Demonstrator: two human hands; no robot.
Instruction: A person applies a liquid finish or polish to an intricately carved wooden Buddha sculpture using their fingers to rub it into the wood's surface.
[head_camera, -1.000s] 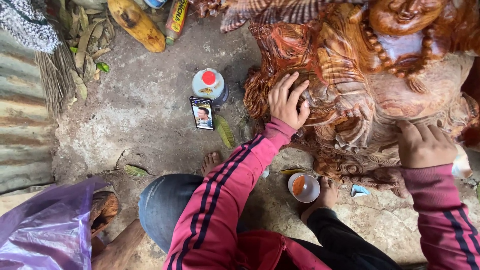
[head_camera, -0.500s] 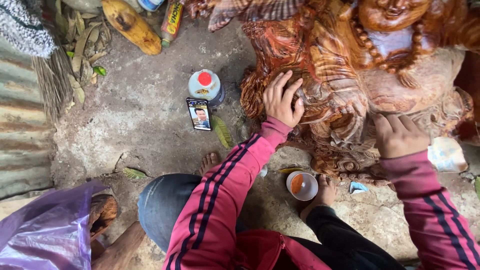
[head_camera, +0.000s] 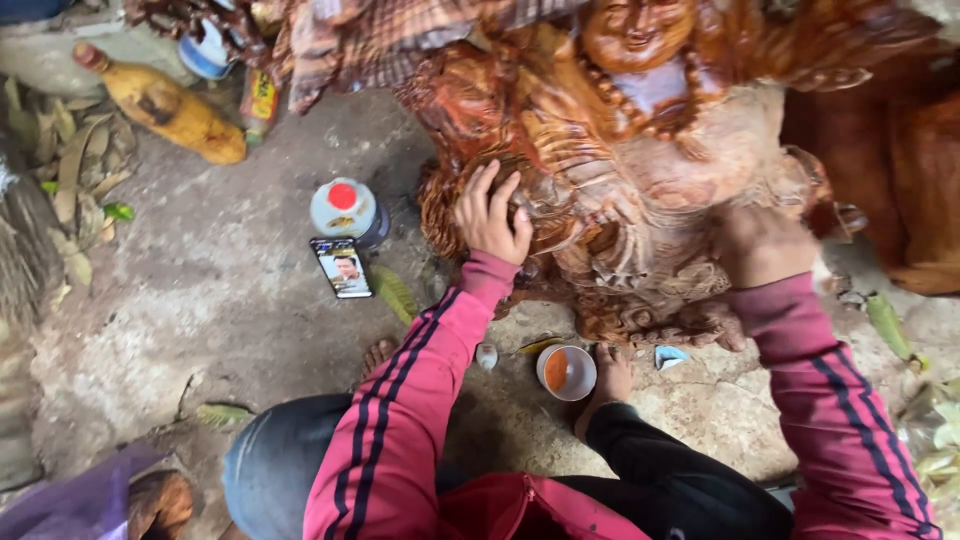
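A large reddish-brown carved wooden statue (head_camera: 640, 130) of a seated round-bellied figure stands on the stone ground in front of me. My left hand (head_camera: 492, 215) lies flat on its lower left side with the fingers spread, holding nothing. My right hand (head_camera: 765, 245) presses against the carved folds at the statue's lower right; its fingers curl and I cannot make out anything in them. Both arms wear pink sleeves with dark stripes. Between my knees, near my bare foot (head_camera: 610, 375), sits a small white cup (head_camera: 567, 372) with orange-brown liquid.
A phone (head_camera: 342, 267) with a lit screen lies on the ground beside a white jar with a red lid (head_camera: 345, 207). A yellow bottle (head_camera: 170, 105) lies at the upper left among dry leaves. More carved wood (head_camera: 900, 170) stands at the right. Purple plastic (head_camera: 75, 500) is at the lower left.
The view has shifted so the statue sits lower and more central. My right hand has slid left and down along the statue's lower right. My left hand stays on the same spot.
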